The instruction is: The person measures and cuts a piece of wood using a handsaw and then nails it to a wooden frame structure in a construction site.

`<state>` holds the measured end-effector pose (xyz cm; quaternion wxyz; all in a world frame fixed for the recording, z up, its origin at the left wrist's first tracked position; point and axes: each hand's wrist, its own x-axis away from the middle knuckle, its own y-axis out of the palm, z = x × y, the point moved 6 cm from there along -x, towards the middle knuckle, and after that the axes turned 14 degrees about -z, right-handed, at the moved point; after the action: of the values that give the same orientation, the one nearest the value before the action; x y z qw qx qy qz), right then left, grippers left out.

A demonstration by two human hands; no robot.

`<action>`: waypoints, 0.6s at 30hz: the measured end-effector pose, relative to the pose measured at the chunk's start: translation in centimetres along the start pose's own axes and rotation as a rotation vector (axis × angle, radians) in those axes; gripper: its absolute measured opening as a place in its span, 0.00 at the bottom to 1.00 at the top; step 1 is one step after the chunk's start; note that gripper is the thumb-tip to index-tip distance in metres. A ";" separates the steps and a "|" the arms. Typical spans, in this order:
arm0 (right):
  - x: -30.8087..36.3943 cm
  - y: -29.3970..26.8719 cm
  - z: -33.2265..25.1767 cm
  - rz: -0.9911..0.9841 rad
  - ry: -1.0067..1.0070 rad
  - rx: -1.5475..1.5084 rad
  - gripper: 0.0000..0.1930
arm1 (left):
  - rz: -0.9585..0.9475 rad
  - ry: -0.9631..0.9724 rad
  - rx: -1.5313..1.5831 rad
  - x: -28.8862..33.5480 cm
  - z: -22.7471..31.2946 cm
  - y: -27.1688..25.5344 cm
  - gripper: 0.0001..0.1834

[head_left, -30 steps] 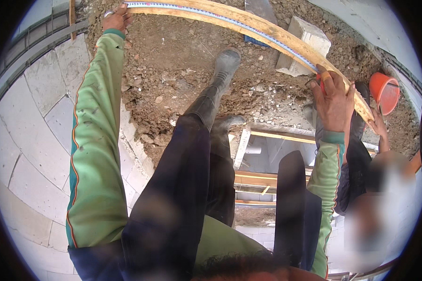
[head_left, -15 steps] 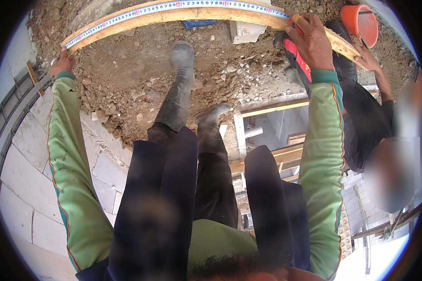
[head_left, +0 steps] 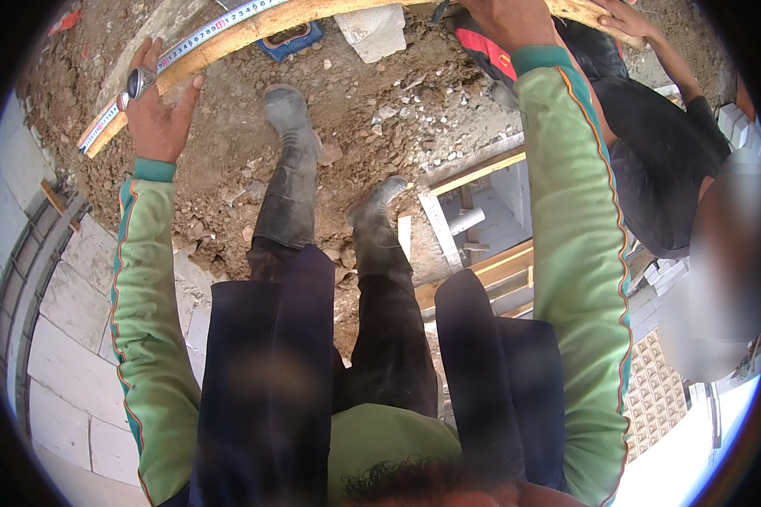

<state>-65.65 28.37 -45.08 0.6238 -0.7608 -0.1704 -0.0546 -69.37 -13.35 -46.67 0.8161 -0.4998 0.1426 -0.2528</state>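
Note:
A long wooden batten (head_left: 313, 12) crosses the top of the view, with a white measuring tape (head_left: 220, 30) laid along its far edge. My left hand (head_left: 159, 122) lies across both a little in from their left end, thumb on the near side and fingers on the far side. A large dark-stoned ring (head_left: 140, 82) is on one finger. By the top edge, my right hand (head_left: 516, 24) is over the batten; its fingers are cut off by the frame. A co-worker's hand (head_left: 627, 19) touches the batten's right end.
Loose soil and rubble (head_left: 380, 110) lie around my boots (head_left: 292, 139). A pale block (head_left: 372, 34) and a blue item (head_left: 289, 42) sit below the batten. A timber-framed opening (head_left: 482, 220) is near my right arm; a block wall (head_left: 68, 321) stands left. A co-worker (head_left: 668, 160) crouches at right.
My left hand has moved inward from the tape's end, leaving that end exposed. The batten and my right hand now sit higher in the view, and the orange bucket has left it.

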 end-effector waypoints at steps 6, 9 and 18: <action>0.5 0.6 3.1 0.042 0.017 -0.001 0.12 | -0.291 -0.045 0.083 -8.7 9.5 7.1 0.24; 1.0 0.6 4.2 0.028 0.027 -0.030 0.12 | -0.143 0.115 0.120 -12.5 14.0 9.4 0.23; 2.2 0.6 5.7 -0.030 0.163 0.072 0.15 | -0.261 -0.142 -0.042 -17.5 19.6 16.1 0.23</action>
<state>-64.14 34.21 -46.20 0.6617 -0.7283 -0.1322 -0.1195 -70.10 16.94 -52.33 0.7736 -0.5477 0.0237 -0.3177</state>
